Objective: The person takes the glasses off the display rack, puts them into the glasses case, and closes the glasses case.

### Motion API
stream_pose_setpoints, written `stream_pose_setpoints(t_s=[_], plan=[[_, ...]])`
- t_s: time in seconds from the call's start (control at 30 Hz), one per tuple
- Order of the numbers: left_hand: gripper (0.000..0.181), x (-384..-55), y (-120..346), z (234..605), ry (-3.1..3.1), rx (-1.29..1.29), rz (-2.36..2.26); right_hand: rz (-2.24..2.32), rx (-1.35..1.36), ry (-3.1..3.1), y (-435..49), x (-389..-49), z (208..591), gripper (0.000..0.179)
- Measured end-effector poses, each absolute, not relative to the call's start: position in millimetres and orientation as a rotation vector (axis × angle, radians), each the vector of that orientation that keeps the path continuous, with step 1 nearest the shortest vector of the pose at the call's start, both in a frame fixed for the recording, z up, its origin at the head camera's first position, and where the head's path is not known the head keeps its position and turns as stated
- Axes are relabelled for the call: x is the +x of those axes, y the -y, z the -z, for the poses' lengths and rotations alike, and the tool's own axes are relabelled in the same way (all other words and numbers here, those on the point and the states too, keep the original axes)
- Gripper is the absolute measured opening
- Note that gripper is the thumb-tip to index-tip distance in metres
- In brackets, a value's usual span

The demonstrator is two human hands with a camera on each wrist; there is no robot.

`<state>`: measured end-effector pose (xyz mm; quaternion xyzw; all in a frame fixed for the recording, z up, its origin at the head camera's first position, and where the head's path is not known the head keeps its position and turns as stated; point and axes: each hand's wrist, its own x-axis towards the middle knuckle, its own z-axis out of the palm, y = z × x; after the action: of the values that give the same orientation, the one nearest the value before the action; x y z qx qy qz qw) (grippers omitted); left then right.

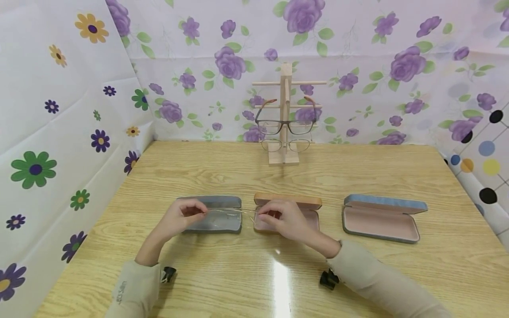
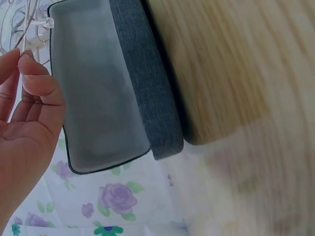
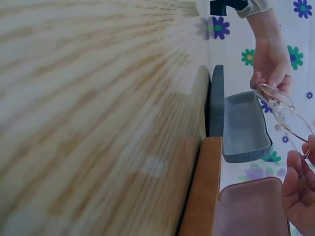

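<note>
Reaching in from the near side with both forearms, in pale sleeves (image 1: 135, 285), wrists angled inward, left hand (image 1: 180, 216) facing right hand (image 1: 286, 218). Pinching thin gold-wire glasses (image 1: 230, 210) from either side, thumb against fingertips in each hand; hard to tell by which parts of the frame. Holding the glasses nearly level, above the grey case and the gap just beside it.

Next, on the wood-grain table (image 1: 222, 174), in a row from left to right: grey case (image 1: 218, 224), lid raised, lined in grey, partly behind left hand; brown case (image 1: 290, 201), lid raised, lined in pink, partly behind right hand; blue case (image 1: 379, 223), well apart from both hands, lid raised, lined in pink.

Farther back, on a wooden stand (image 1: 283, 112) with pegs: dark-framed glasses (image 1: 284, 125), and below them, thin-rimmed round glasses (image 1: 299, 145). Behind everything, purple-flowered cloth (image 1: 342, 42).
</note>
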<state>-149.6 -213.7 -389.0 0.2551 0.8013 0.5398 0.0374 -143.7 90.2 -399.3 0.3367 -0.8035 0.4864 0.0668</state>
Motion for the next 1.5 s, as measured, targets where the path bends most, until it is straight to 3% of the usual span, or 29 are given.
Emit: stream_pose_setpoints(t_s=[0.6, 1.2, 1.5], plan=[[0.01, -151, 231, 397, -2.502, 0.7, -1.621, -1.436, 0.937, 2.493, -66, -146, 402, 0.004], [0.013, -145, 245, 395, -2.594, 0.436, -1.512, -1.421, 0.933, 2.57, -47, -149, 407, 0.006], [0.012, -148, 254, 402, -2.645, 0.472, -1.458, -1.358, 0.947, 2.599, -36, -149, 412, 0.006]])
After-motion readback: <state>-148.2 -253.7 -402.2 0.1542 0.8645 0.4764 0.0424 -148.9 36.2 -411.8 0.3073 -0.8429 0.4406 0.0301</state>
